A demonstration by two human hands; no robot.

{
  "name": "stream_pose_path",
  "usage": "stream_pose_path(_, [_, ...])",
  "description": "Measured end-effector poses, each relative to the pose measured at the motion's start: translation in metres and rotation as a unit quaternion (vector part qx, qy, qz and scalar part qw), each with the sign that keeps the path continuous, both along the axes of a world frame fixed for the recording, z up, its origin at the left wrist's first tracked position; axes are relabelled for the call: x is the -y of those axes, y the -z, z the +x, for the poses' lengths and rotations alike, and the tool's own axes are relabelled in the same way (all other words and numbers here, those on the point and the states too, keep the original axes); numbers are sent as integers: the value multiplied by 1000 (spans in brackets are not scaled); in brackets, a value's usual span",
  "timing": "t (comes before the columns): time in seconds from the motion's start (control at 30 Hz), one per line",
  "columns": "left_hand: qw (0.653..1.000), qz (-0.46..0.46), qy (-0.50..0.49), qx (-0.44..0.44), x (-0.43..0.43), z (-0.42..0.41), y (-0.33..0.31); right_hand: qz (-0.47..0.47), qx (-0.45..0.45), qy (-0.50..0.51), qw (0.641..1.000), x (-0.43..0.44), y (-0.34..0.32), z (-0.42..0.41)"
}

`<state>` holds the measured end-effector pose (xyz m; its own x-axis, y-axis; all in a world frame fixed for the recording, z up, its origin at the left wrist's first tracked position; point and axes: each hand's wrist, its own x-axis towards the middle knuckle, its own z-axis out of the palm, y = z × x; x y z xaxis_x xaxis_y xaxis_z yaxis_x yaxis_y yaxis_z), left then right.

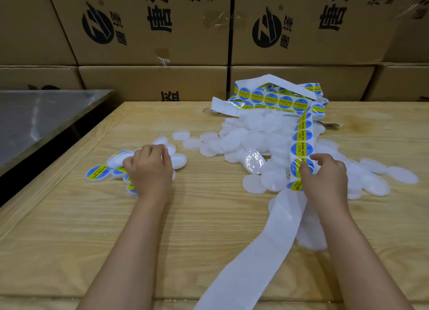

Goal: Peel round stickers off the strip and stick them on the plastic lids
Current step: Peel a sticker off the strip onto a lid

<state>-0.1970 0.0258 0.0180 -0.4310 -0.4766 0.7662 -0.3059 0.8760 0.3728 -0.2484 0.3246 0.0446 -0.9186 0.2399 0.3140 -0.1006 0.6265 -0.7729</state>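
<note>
A white backing strip [301, 135] carries round blue-and-yellow stickers and runs from a tangled heap at the back down to my right hand [325, 177]. My thumb and fingers there pinch a round sticker [296, 168] on the strip. The emptied strip [255, 251] trails to the table's front edge. A pile of plain white plastic lids [250, 133] lies under the strip. My left hand [149, 168] rests with curled fingers on a small group of lids at the left, gripping a white lid [117, 160]. A stickered lid [98, 172] lies beside it.
The work sits on a light wooden table [209, 217]. A grey metal surface [46, 114] adjoins it on the left, with a dark gap between. Stacked cardboard boxes [151, 31] wall off the back. One shiny clear lid [254, 162] lies among the white ones.
</note>
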Motion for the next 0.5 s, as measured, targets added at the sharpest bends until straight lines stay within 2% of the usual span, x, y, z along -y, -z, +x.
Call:
stream_pose_path(0.17, [991,22,-43,122,9,0,9,0,29,1,1000,-2,-1,-1])
stream_pose_path(0.27, [985,36,-64,153,12,-1,12,19,27,-9,999,-3,1,-2])
stream_pose_path(0.4, [992,31,-35,118,7,-4,12,2,20,7,1000,-4,1,-3])
stream_pose_path(0.5, [997,-16,38,64,-7,-6,8,-32,11,15,999,-4,0,-3])
